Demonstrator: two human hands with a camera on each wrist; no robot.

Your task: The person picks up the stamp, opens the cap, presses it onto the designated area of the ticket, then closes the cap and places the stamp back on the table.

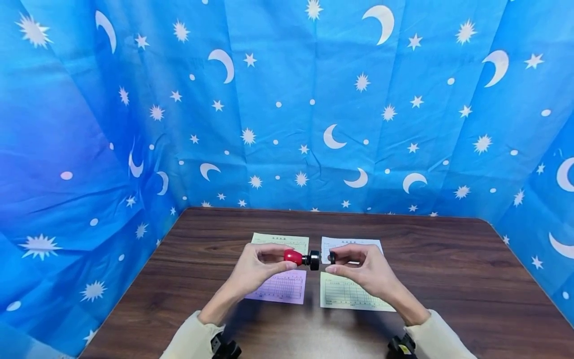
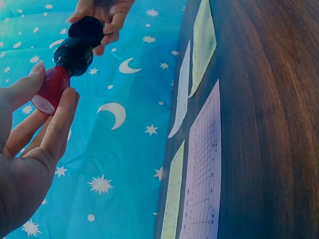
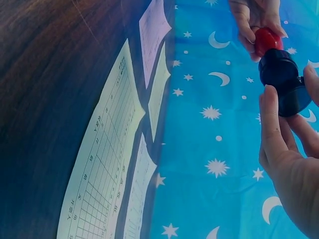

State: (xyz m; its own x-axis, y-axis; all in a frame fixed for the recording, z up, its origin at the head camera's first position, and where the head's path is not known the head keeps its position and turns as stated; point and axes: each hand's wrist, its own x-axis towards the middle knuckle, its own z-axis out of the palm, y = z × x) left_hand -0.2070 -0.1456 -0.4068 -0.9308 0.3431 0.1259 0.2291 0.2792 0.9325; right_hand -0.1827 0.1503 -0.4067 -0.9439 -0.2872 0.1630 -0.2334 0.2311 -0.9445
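Note:
A round stamp [image 1: 293, 257] with a red handle and a black head is held sideways above the papers. My left hand [image 1: 252, 269] pinches its red handle between thumb and fingers. A flat black round cap [image 1: 332, 258] is pinched in my right hand [image 1: 373, 271], facing the stamp's head. In the head view a small gap separates cap and head. Seen from the left wrist, the cap [image 2: 88, 31] lies just beyond the black head [image 2: 74, 56]. The right wrist view shows the cap [image 3: 295, 97] nearest and the red handle [image 3: 268, 41] in the other hand.
Printed forms lie on the dark wooden table [image 1: 448, 279] below the hands: a yellowish sheet [image 1: 280, 239] and a white sheet [image 1: 343, 241] behind, a pink sheet [image 1: 287, 289] and another yellowish sheet [image 1: 347, 295] in front. Blue cloth [image 1: 287, 124] with moons and stars hangs around the table.

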